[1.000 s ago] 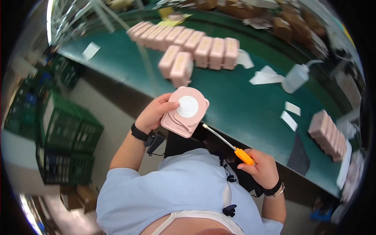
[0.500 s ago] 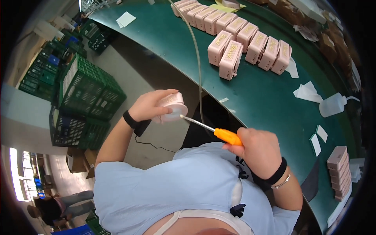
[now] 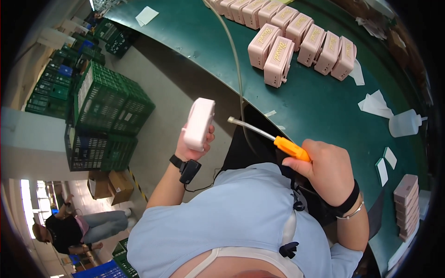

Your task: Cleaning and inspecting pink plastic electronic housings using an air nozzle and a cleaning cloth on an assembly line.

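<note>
My left hand [image 3: 189,148] holds a pale pink plastic case [image 3: 200,124] with rounded edges, tilted upward over the gap beside the bench. Its fingers wrap round the far side. In my right hand [image 3: 330,171] is an orange-handled tool that looks like an air blow gun [image 3: 292,148]. Its slim metal nozzle ends in a pale tip, which points at the pink case from a short distance without touching it. A clear hose [image 3: 234,51] hangs from above; its lower end passes behind the tool, and I cannot see where it joins.
Several pink cases [image 3: 278,62] stand in rows on the green bench [image 3: 320,109]. A squeeze bottle [image 3: 404,124], white papers [image 3: 374,104] and a pink stack [image 3: 406,204] lie along the right. Green crates [image 3: 111,99] and cartons [image 3: 121,186] stand at left; a person [image 3: 65,231] is beyond.
My left hand has turned the pink case so its narrow side shows instead of its round face. The blow gun has moved right, away from the case. The view has shifted slightly.
</note>
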A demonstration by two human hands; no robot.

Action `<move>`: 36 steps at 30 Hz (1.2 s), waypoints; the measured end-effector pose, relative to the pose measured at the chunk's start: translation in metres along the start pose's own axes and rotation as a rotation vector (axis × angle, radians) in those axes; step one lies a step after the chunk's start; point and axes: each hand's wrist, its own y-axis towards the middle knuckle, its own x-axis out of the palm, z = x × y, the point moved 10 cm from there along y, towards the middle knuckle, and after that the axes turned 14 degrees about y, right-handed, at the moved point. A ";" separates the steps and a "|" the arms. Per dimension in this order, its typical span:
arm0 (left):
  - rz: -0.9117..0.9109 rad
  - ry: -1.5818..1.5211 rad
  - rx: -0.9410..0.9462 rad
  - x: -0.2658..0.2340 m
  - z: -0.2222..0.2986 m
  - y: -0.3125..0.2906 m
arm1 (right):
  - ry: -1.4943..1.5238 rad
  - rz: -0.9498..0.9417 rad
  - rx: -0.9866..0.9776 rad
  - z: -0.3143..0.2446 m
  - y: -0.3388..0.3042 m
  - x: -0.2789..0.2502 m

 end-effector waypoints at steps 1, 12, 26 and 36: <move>0.004 -0.001 0.001 -0.005 0.000 0.000 | 0.002 -0.003 -0.001 -0.001 -0.002 0.000; -0.189 -0.762 -0.185 0.072 -0.048 0.011 | -0.008 0.004 0.087 0.033 -0.038 0.007; -0.086 0.313 0.135 0.113 -0.027 0.078 | 0.485 0.887 0.247 0.129 -0.236 -0.021; -0.114 0.401 -0.248 0.157 -0.121 0.130 | 0.298 1.610 0.608 0.192 -0.327 0.036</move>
